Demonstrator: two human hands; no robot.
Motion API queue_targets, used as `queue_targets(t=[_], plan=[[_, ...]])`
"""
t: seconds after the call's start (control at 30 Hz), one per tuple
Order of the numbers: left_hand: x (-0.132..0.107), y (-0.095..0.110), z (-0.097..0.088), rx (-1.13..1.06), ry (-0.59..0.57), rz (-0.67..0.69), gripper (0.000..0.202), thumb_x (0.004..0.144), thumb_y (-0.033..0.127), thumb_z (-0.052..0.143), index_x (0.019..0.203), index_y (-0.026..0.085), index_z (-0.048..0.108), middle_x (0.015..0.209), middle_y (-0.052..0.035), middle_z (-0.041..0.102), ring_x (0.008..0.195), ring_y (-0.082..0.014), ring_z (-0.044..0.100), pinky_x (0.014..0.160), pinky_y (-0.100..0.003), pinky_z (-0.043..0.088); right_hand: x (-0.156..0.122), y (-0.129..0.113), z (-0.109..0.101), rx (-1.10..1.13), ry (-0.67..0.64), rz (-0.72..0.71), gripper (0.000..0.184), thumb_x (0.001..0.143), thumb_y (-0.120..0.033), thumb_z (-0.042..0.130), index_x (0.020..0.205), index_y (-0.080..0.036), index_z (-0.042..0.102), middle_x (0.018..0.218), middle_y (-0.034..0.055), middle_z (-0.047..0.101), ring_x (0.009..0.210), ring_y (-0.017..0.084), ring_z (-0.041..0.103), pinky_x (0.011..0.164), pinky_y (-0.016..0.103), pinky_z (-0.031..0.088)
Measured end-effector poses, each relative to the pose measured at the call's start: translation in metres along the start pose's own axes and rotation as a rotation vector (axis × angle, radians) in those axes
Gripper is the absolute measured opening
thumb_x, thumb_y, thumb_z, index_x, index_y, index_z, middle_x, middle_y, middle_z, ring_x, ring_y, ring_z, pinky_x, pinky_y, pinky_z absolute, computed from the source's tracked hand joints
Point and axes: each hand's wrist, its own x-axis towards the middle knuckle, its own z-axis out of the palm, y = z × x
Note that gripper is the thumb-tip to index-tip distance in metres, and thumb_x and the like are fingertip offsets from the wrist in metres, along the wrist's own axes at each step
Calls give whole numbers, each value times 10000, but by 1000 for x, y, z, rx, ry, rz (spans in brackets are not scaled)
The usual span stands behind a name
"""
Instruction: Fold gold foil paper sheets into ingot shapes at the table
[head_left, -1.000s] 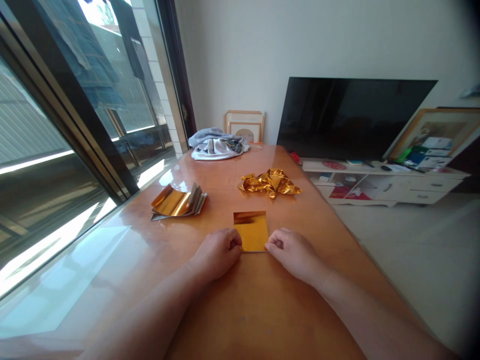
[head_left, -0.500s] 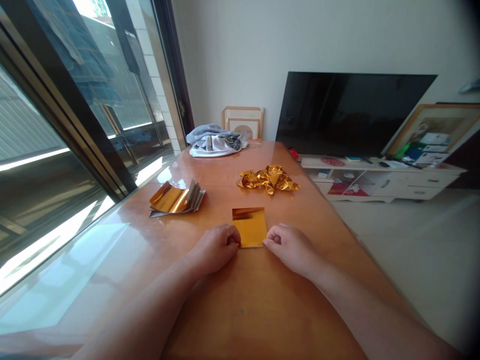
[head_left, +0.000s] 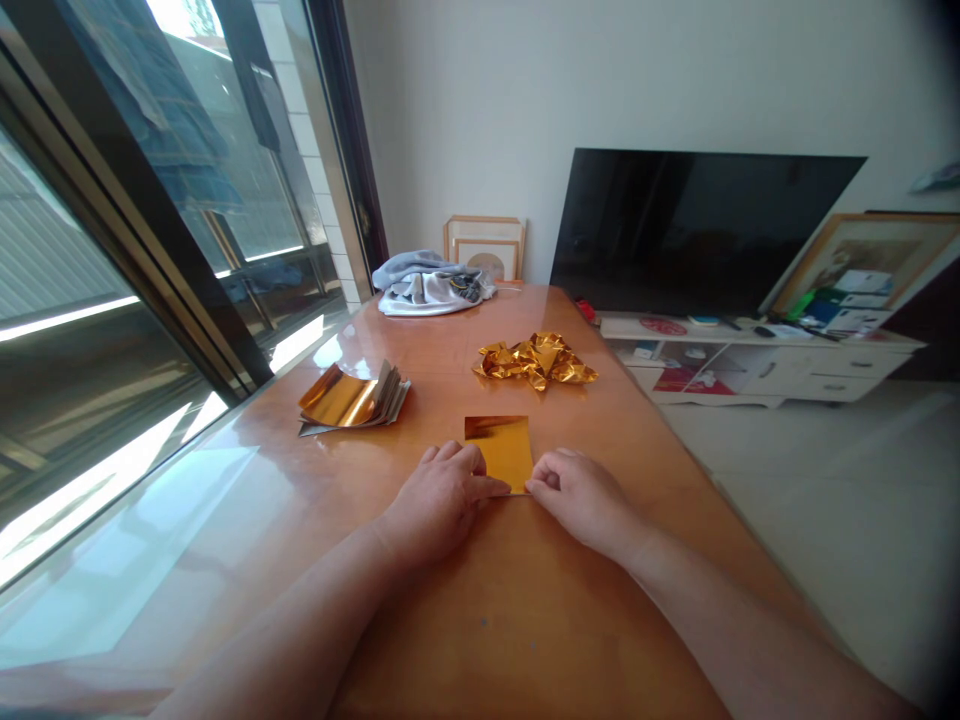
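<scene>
A sheet of gold foil paper [head_left: 504,445] lies flat on the table in front of me, its near edge folded or doubled. My left hand [head_left: 448,490] covers its near left corner, fingers curled and one digit laid along the near edge. At the near right corner, my right hand [head_left: 574,495] pinches the paper between thumb and fingertips. To the left sits a curling stack of gold foil paper [head_left: 345,398]. Beyond the sheet is a pile of folded, crumpled-looking gold foil pieces [head_left: 536,360].
The glossy wooden table [head_left: 465,620] runs away from me. A heap of pale cloth [head_left: 431,285] rests at its far end, near small frames [head_left: 485,245]. Glass sliding doors [head_left: 150,200] flank the left side. A television [head_left: 705,235] stands on a white cabinet [head_left: 795,365] at right.
My left hand has shifted right along the sheet's near edge, one digit now stretched over it. My right hand keeps its place at the corner.
</scene>
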Motion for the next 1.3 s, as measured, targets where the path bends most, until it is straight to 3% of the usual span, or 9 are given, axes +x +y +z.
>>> queue_targets(t=[0.23, 0.53, 0.7, 0.8, 0.9, 1.03, 1.3], plan=[[1, 3, -2, 70, -38, 37, 295, 971, 279, 519, 1140, 363, 746, 923, -62, 580, 913, -228, 491, 783, -348, 369, -3, -1, 0, -39, 12, -8, 170, 878, -250, 611, 710, -217, 610, 789, 9, 635, 773, 166, 553, 655, 264, 351], [2, 7, 2, 81, -27, 98, 255, 995, 280, 497, 1052, 294, 745, 938, -55, 612, 938, -230, 498, 812, -342, 363, -7, 5, 0, -95, 18, -16, 110, 908, -281, 607, 812, -231, 625, 863, 18, 649, 855, 188, 573, 729, 280, 398], [1, 7, 1, 78, -24, 101, 243, 990, 272, 505, 1046, 286, 741, 936, -56, 629, 947, -231, 511, 806, -352, 363, -21, -12, -13, -258, 89, -129, 222, 975, -272, 496, 1066, -225, 693, 1044, 81, 690, 1011, 245, 573, 881, 351, 418], [1, 7, 0, 94, -21, 110, 244, 993, 296, 506, 1083, 290, 733, 955, -58, 640, 968, -234, 514, 818, -358, 367, -30, -28, -14, -305, 21, -249, 357, 1017, -319, 437, 1286, -205, 642, 1261, 110, 667, 1171, 277, 539, 1003, 411, 381], [0, 7, 0, 111, -25, 113, 227, 978, 330, 543, 1103, 291, 729, 968, -61, 646, 990, -241, 513, 840, -367, 370, -35, -38, -9, -335, -72, -265, 420, 1025, -374, 431, 1365, -196, 599, 1431, 117, 585, 1367, 312, 426, 1103, 477, 302], [1, 8, -2, 108, -32, 108, 221, 968, 330, 562, 1103, 294, 735, 956, -67, 648, 991, -244, 516, 835, -370, 368, -39, -39, -5, -364, -165, -227, 483, 1004, -437, 468, 1408, -194, 571, 1489, 129, 536, 1454, 338, 335, 1133, 535, 257], [1, 12, -2, 82, -31, 80, 272, 1014, 316, 469, 1048, 257, 732, 982, -55, 635, 962, -224, 506, 831, -350, 364, -45, -36, -12, -462, -163, -192, 535, 982, -464, 474, 1406, -156, 584, 1523, 176, 481, 1489, 362, 279, 1158, 578, 192]])
